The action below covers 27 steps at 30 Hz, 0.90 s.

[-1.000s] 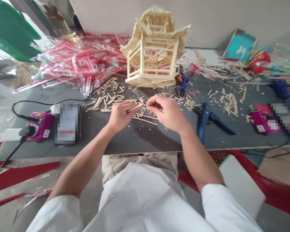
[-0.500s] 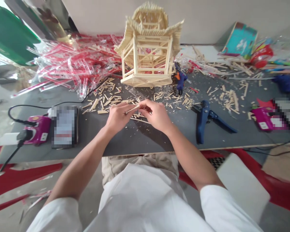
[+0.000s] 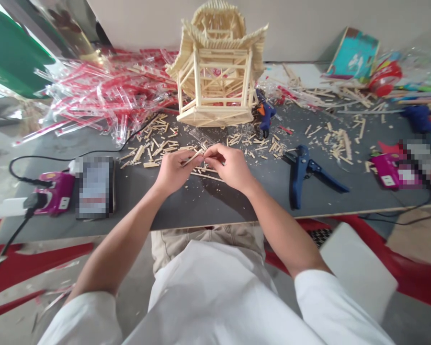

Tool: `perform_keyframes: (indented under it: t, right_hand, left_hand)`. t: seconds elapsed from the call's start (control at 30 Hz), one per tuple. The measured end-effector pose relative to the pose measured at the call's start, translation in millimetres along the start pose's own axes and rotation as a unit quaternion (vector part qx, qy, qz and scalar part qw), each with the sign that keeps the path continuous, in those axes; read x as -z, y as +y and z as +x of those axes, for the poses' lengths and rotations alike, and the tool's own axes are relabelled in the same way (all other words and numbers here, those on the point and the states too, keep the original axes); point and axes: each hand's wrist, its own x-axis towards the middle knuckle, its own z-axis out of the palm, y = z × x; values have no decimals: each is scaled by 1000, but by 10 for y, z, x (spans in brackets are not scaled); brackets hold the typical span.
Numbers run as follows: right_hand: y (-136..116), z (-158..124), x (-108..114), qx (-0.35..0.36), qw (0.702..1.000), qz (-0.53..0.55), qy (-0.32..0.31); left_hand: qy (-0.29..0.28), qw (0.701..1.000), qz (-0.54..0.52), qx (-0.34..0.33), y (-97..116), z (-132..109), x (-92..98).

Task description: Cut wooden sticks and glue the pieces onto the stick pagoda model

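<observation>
My left hand is closed around a thin wooden stick that slants up to the right across its fingers. My right hand meets it at the stick's upper end, thumb and forefinger pinched there; the exact contact is too small to make out. Below the fingers another wooden stick lies on the dark table. Just beyond the hands stands a pavilion model built of pale sticks, with a ribbed, upturned roof. Short cut stick pieces are scattered around its base.
Blue cutters lie open at the right, and a blue glue gun rests beside the model. Red and clear plastic wrappers are heaped at the back left. A phone and purple power socket sit at the left.
The stick in my left hand now slants more steeply, and my fingertips have drawn slightly closer together. The whole view has shifted a little; the objects on the table stay in place.
</observation>
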Motion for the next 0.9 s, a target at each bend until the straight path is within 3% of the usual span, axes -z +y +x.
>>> perform_keyframes:
  t: [0.2, 0.57, 0.9]
  right_hand:
    - [-18, -2, 1, 9, 1000, 28, 4]
    - [12, -20, 23, 0, 1000, 16, 6]
    - [19, -18, -7, -91, 980, 179, 17]
  left_hand:
    - [7, 991, -111, 70, 13, 7, -23]
    - [-21, 993, -101, 62, 63, 9, -19]
    - [5, 997, -64, 37, 32, -14, -48]
